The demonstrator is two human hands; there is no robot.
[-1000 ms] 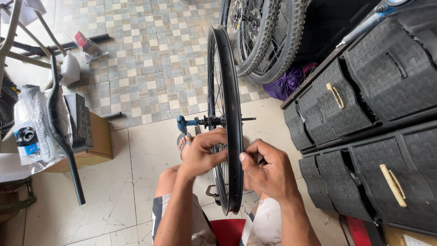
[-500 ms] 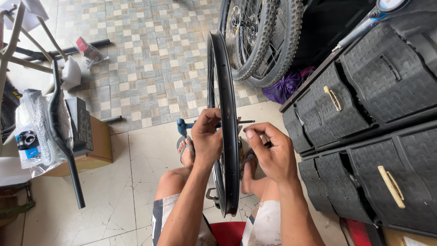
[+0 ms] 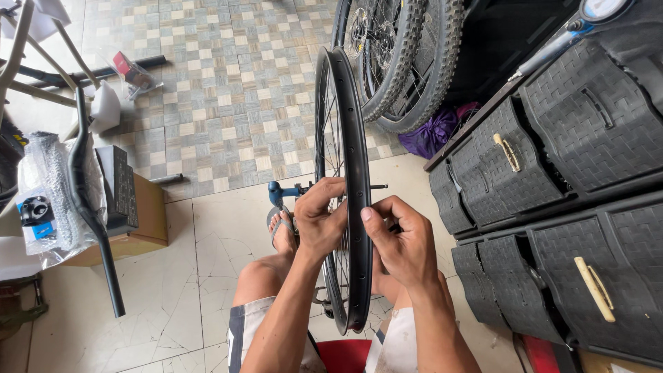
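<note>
A bare black bicycle rim [image 3: 349, 124] with thin spokes stands upright between my knees, edge toward me. My left hand [image 3: 319, 220] grips the rim's left side, fingers curled over its inner channel. On the right side my right hand [image 3: 397, 243] pinches the rim, thumb pressed against the rim wall. Whether a small part sits between my fingers is hidden. A blue-handled stand or axle tool [image 3: 284, 192] sticks out at hub height behind my left hand.
Black woven-pattern drawer units [image 3: 552, 200] line the right side. Two knobby-tyred wheels [image 3: 407, 55] lean at the back. A cardboard box [image 3: 141, 221], a black handlebar [image 3: 90, 207] and bagged parts [image 3: 41, 200] lie at the left. My sandalled foot [image 3: 282, 228] rests on the tile floor.
Both hands slid up the rim from a lower spot to hub height and stay closed on it. The view shifted slightly; the rim stands where it was.
</note>
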